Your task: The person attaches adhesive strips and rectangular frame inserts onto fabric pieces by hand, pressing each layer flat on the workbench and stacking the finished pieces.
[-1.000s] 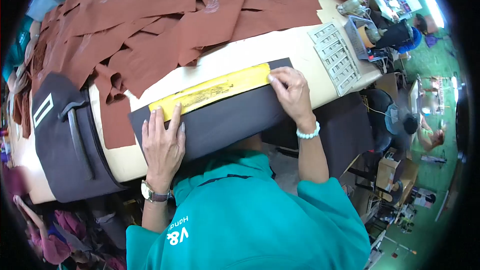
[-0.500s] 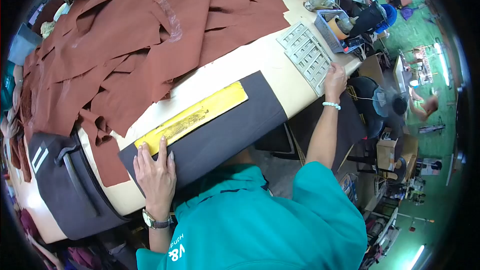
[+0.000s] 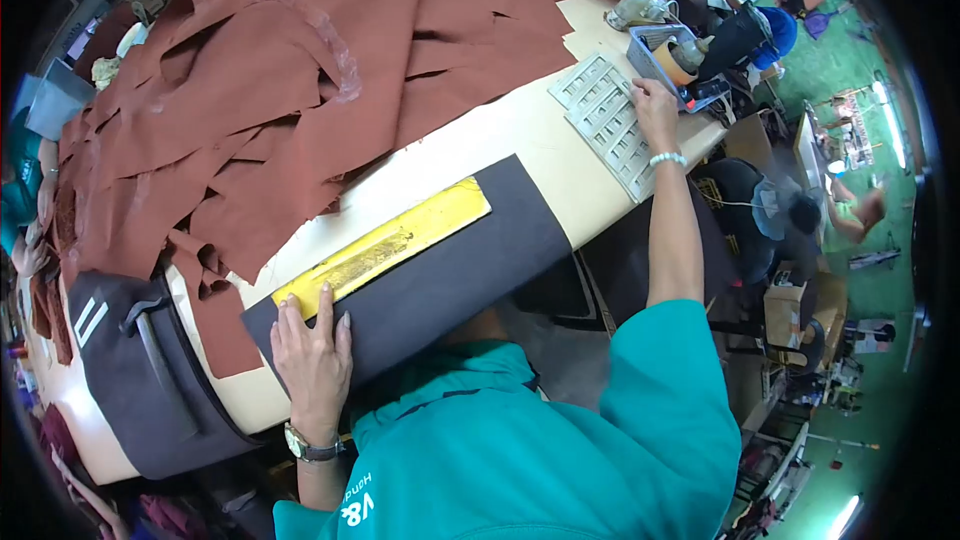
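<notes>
My left hand (image 3: 312, 355) lies with its fingers stretched out on a dark grey panel (image 3: 440, 280). Its fingertips rest on the near end of a long yellow strip (image 3: 440, 218), which has a worn brown patch along its middle. My right hand (image 3: 655, 112) is at the right edge of a pale grey slotted sheet (image 3: 607, 123) on the table. Its fingers are bent together in a pinch; whatever lies between them is too small or hidden to make out.
Reddish-brown sheets (image 3: 290, 70) lie heaped across the table's far side. A hammer (image 3: 160, 360) rests on another dark piece (image 3: 120, 400) at the left. A grey basket (image 3: 650, 50) with bottles stands beyond my right hand. Another person's hands (image 3: 35, 245) show at the far left.
My right hand has moved up along the slotted sheet, away from my body, and the arm reaches farther. My left hand stays on the yellow strip and panel.
</notes>
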Demonstrator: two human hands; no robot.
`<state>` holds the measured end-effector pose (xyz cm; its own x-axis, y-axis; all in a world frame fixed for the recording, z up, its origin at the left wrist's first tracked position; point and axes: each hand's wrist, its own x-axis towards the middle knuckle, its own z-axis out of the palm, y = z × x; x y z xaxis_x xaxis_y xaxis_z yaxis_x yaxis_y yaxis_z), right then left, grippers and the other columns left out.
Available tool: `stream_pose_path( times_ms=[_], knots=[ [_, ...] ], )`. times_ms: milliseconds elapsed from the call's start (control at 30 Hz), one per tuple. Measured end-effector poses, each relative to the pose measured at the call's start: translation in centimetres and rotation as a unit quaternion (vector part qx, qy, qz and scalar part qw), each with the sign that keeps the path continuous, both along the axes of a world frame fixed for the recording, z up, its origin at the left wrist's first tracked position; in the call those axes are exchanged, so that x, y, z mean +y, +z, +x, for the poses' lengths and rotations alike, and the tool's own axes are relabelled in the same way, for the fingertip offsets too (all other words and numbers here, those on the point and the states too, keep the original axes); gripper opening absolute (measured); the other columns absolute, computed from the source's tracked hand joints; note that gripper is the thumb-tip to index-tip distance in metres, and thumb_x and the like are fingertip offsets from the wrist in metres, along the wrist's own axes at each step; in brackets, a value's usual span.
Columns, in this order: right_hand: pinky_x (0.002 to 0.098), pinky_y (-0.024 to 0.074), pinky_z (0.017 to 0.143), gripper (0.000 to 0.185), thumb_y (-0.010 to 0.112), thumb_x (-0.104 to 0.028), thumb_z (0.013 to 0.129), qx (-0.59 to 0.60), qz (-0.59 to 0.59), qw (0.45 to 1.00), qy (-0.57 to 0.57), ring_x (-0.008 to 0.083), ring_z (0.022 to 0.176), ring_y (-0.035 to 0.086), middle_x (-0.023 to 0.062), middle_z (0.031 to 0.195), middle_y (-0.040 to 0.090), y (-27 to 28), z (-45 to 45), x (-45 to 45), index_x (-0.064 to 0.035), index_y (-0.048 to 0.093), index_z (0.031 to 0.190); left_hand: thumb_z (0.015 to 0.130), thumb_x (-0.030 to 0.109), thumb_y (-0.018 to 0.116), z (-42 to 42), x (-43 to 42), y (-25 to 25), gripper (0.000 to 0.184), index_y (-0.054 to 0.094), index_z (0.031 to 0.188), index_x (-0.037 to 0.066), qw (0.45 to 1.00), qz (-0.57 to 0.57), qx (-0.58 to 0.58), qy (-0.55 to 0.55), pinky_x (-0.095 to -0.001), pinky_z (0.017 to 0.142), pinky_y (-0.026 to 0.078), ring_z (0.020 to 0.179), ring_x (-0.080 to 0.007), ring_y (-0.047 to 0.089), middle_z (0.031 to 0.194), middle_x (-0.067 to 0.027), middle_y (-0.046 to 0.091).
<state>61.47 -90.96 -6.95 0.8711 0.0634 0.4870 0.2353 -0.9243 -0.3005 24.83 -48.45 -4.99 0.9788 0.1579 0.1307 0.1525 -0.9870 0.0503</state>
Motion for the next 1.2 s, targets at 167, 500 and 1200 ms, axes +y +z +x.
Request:
stream_pose_path(
  times_ms=[167, 500, 1200],
  knots=[
    [0.0394, 0.0484, 0.081, 0.027, 0.063, -0.026, 0.081, 0.094, -0.007, 0.994, -0.050, 0.0328, 0.090, 0.063, 0.0155, 0.097, 0.067, -0.5, 2.0, 1.1, -0.0051, 0.069, 0.097, 0.084, 0.024, 0.061, 0.0, -0.2, -0.1, 0.044, 0.054, 0.126, 0.012, 1.000, 0.001, -0.017, 0.000, -0.0410, 0.083, 0.042, 0.098, -0.0345, 0.052, 0.113, -0.0213, 0.048],
    [0.0502, 0.0471, 0.074, 0.025, 0.053, -0.021, 0.086, 0.072, -0.135, 0.986, -0.067, 0.0386, 0.083, 0.063, 0.0185, 0.085, 0.066, 0.2, 3.2, 1.3, -0.0133, 0.052, 0.109, 0.084, 0.026, 0.060, 0.1, -0.1, 0.1, 0.043, 0.054, 0.125, 0.011, 1.000, -0.008, -0.011, -0.001, -0.0405, 0.082, 0.042, 0.096, -0.0344, 0.052, 0.110, -0.0205, 0.049],
    [0.0358, 0.0488, 0.075, 0.031, 0.067, -0.015, 0.077, 0.104, 0.032, 0.994, 0.016, 0.0249, 0.085, 0.064, 0.0140, 0.094, 0.066, 3.9, 3.2, 1.0, -0.0023, 0.064, 0.105, 0.084, 0.027, 0.062, 1.0, 0.0, 1.1, 0.040, 0.057, 0.116, 0.004, 0.999, -0.035, 0.007, 0.024, -0.0406, 0.083, 0.041, 0.091, -0.0312, 0.053, 0.100, -0.0162, 0.052]
  ],
)
